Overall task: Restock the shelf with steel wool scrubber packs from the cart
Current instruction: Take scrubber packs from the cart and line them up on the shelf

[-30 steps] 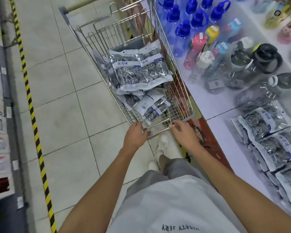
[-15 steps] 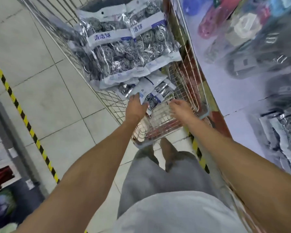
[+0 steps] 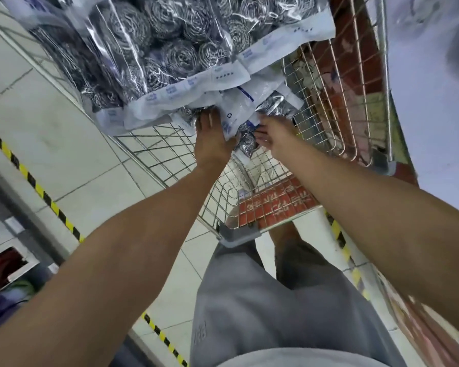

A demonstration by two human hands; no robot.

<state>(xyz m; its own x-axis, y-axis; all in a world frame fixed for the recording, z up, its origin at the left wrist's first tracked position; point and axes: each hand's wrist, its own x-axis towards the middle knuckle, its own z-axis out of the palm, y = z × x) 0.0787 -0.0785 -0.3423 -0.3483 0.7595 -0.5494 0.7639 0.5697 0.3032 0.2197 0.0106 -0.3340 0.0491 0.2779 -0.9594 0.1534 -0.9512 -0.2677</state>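
Steel wool scrubber packs (image 3: 170, 49) fill the wire cart (image 3: 337, 102), heaped in clear plastic bags with white printed edges that hang over the cart's left rim. Smaller packs (image 3: 249, 139) lie lower in the cart, under the big bags' white edges and just above the cart's near end.

The left hand (image 3: 212, 139) reaches into the cart from its near end, palm down, fingers straight and laid flat on the white edge of a small pack; this grip is open, pressing rather than clasping. The right hand (image 3: 273, 133) is in the cart just to the right of the left hand, its fingers bent toward a shiny small pack between the two hands. Whether this grip has actually closed on the pack cannot be told, since the fingertips are blurred and partly hidden by the wrapping.

A red printed panel (image 3: 278, 205) sits against the wire at the cart's near end, with the grey corner piece (image 3: 236, 235) of the cart below it. The person's grey shorts (image 3: 276, 308) show below the cart. A yellow-and-black striped line (image 3: 37, 186) runs across the tiled floor (image 3: 51, 144) to the left of the cart. To the right of the cart lies the pale surface of the shelf (image 3: 435, 115), blurred.
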